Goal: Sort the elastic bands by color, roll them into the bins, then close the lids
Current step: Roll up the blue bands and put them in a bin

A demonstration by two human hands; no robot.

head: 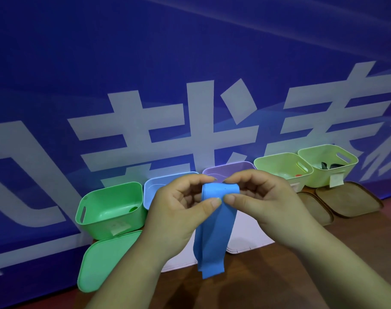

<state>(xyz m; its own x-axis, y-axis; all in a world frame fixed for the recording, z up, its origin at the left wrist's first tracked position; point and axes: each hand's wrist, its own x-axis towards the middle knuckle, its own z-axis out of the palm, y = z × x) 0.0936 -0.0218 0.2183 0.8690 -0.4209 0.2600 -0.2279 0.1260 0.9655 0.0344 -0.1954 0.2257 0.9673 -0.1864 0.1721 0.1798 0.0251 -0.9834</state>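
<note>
Along the blue banner (190, 63) stand open bins: green (101, 228), blue (152, 188), purple (230, 168) and two yellow-green (277, 162), with a green lid (105, 262) and brown lids (350, 201) before them. Left hand (179, 217) and right hand (268, 204) pinch the blue band (214, 233) at its folded top, partly hiding the blue and purple bins. The band's tails hang over the brown surface (279, 275).

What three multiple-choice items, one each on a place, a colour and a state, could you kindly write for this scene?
1. Where is the green lid?
A. Closed on its bin
B. Lying in front of the green bin
C. Propped upright

2. What colour is the band pinched by the left hand and right hand?
A. Red
B. Black
C. Blue

3. In what state is the green bin?
A. Open
B. Lidded
C. Overturned

Key:
1 B, the lid lies just before the bin.
2 C, the strip hanging from the fingers is blue.
3 A, the bin's inside shows.
</note>
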